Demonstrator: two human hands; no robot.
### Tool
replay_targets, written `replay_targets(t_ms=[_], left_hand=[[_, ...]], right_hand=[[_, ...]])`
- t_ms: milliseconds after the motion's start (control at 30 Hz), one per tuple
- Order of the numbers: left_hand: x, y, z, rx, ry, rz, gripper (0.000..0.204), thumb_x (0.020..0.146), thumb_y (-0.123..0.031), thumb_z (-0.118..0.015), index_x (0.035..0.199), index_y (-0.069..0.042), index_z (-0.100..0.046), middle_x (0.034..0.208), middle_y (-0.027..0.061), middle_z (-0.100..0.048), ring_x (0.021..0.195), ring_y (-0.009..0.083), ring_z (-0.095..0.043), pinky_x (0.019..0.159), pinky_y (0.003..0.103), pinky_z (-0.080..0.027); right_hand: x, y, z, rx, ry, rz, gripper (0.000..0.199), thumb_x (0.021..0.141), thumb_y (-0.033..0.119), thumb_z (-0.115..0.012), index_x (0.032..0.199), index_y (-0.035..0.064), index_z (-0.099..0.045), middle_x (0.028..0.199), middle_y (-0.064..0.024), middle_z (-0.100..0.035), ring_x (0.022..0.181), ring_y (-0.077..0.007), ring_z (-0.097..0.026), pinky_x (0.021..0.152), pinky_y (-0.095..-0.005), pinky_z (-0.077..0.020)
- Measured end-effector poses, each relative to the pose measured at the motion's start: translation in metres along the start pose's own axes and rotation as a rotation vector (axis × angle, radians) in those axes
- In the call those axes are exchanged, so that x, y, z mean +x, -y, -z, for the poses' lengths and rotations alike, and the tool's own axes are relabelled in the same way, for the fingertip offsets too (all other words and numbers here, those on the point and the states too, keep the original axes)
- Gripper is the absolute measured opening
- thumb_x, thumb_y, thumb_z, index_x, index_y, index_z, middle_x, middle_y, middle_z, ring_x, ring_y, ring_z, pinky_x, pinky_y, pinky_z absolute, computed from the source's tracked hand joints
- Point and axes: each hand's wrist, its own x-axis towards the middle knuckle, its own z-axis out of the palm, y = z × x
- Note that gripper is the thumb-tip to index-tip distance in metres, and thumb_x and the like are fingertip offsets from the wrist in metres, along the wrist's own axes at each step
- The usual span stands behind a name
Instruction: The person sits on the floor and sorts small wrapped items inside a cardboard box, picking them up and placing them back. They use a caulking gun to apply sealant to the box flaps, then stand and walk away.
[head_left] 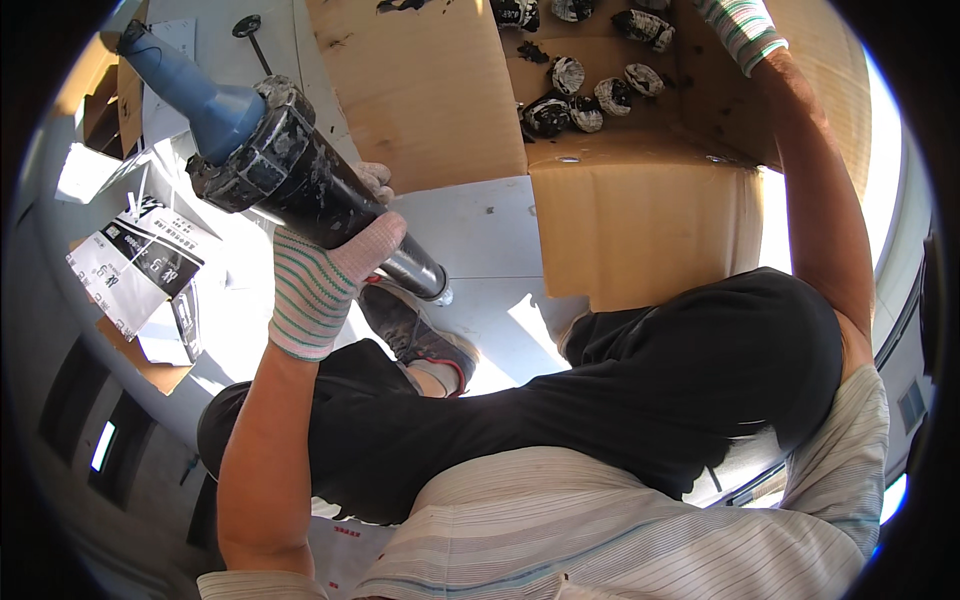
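My left hand (pixel 322 275), in a white glove with green stripes, is wrapped round the black barrel of a sealant gun (pixel 330 190). A smeared ring cap and a long blue nozzle form its upper end, which tilts up and to the left. The barrel's other end points toward my shoe. In a matching glove, my right hand (pixel 742 35) reaches up over the right side of an open cardboard box (pixel 645 225); its fingers lie outside the picture. Inside the box are several crumpled pieces (pixel 613 97), silvery white and smeared with black.
A thin metal rod with a round, dark end (pixel 250 27) lies on the pale floor behind the gun. To the left sits a carton with black-and-white printed panels (pixel 135 265). My dark shoe (pixel 415 330) is below the barrel, and the box flap (pixel 420 100) spreads leftward.
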Motion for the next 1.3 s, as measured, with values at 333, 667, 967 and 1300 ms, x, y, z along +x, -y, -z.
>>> replay_targets(t_ms=[333, 667, 967, 1300], left_hand=[[-0.015, 0.04, 0.03, -0.067, -0.051, 0.194, 0.036, 0.077, -0.001, -0.084, 0.109, -0.006, -0.068, 0.107, 0.0062, -0.07, 0.102, 0.0181, -0.067, 0.098, 0.035, -0.053], [-0.013, 0.107, 0.058, -0.357, -0.182, 0.311, 0.025, 0.081, -0.002, -0.081, 0.102, -0.008, -0.068, 0.097, 0.0039, -0.07, 0.092, 0.0171, -0.066, 0.09, 0.033, -0.053], [-0.005, 0.12, 0.058, -0.388, -0.29, 0.419, 0.022, 0.087, -0.014, -0.082, 0.103, -0.007, -0.068, 0.091, 0.0041, -0.068, 0.085, 0.0176, -0.066, 0.08, 0.032, -0.056], [-0.004, 0.126, 0.07, -0.545, -0.362, 0.462, 0.032, 0.089, -0.024, -0.082, 0.109, -0.006, -0.063, 0.092, 0.0076, -0.068, 0.084, 0.0224, -0.068, 0.081, 0.042, -0.061]], right_hand=[[-0.016, 0.019, 0.008, -0.048, -0.022, -0.083, 0.053, 0.085, 0.035, -0.085, 0.114, -0.0039, -0.064, 0.1, -0.0107, -0.071, 0.093, -0.0152, -0.067, 0.083, -0.0311, -0.0557], [-0.015, -0.005, -0.01, -0.148, 0.186, 0.034, 0.056, 0.086, 0.029, -0.085, 0.127, 0.0012, -0.059, 0.105, -0.01, -0.074, 0.096, -0.0138, -0.069, 0.09, -0.0313, -0.0574], [-0.025, -0.014, -0.027, -0.624, 0.529, 0.06, 0.053, 0.082, 0.032, -0.081, 0.118, 0.0006, -0.06, 0.111, -0.024, -0.069, 0.106, -0.0399, -0.067, 0.093, -0.0434, -0.0531], [-0.036, -0.002, -0.037, -0.638, 0.543, 0.029, 0.05, 0.082, 0.032, -0.081, 0.114, 0.0004, -0.06, 0.11, -0.0234, -0.067, 0.104, -0.0405, -0.066, 0.092, -0.045, -0.0538]])
